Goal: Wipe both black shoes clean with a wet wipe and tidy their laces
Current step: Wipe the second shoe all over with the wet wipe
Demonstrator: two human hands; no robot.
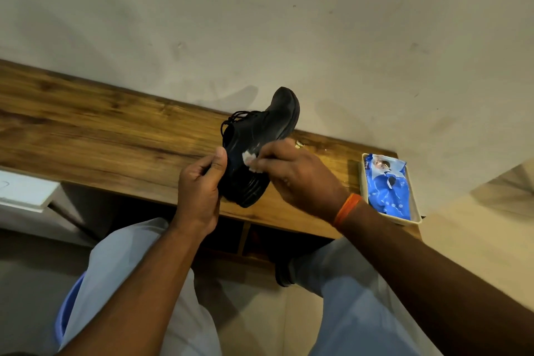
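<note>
One black shoe (260, 136) is up in the air between our hands, tilted so its toe points up and away toward the wall and its ribbed sole faces our right. Its black laces (235, 118) stick out loose at the upper left of the shoe. The leather looks dull, with faint pale streaks along the side.

Our left hand (199, 185) grips the shoe at the heel end, thumb upright against the side and the fingers curled round behind it, where we cannot see them. Our right hand (294, 173) pinches a small crumpled white wet wipe (250, 159) in bunched fingertips and presses it on the side of the shoe, just above the sole. An orange band (346, 209) sits on that wrist.

The shoe hangs above the wooden bench (101, 130), just beyond both hands. To the right of our right hand, well apart from the shoe, a blue pack of wipes (387, 185) lies in a shallow white tray (416, 218) at the bench's end.
</note>
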